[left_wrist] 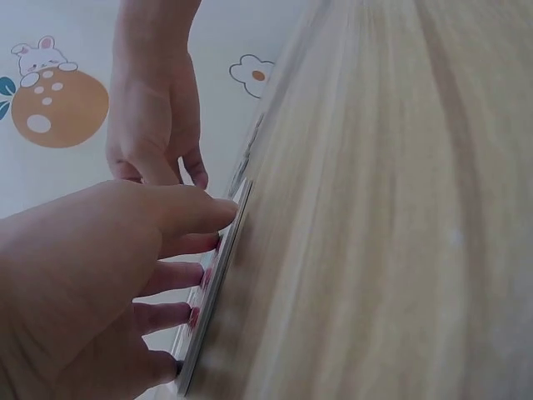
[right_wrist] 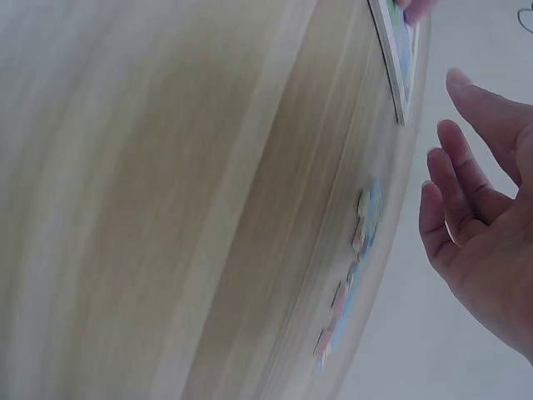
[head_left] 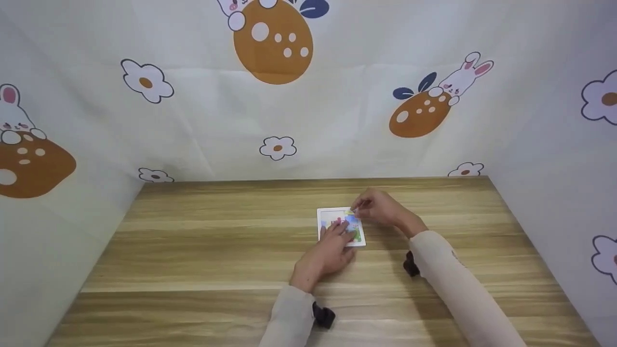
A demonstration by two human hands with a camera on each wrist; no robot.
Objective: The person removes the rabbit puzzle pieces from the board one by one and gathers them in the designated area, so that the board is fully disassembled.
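Note:
A small white-framed jigsaw board (head_left: 332, 209) with a colourful picture lies on the wooden table. My left hand (head_left: 327, 251) rests across its near part, fingers extended and spread on the picture. In the left wrist view, the left fingertips press the board's face and the thumb is at its edge. At the board's far right corner is my right hand (head_left: 381, 208), fingers bent. The right wrist view shows a gap between its thumb and fingers, with nothing seen held there. Several loose jigsaw pieces (right_wrist: 337, 308) lie on the table in that view.
The wooden table (head_left: 193, 250) meets a pale cloth backdrop (head_left: 337, 106) printed with rabbits, oranges and flowers, at the back and both sides. A dark strap mount (head_left: 324, 315) is on the left sleeve, with another (head_left: 411, 264) on the right.

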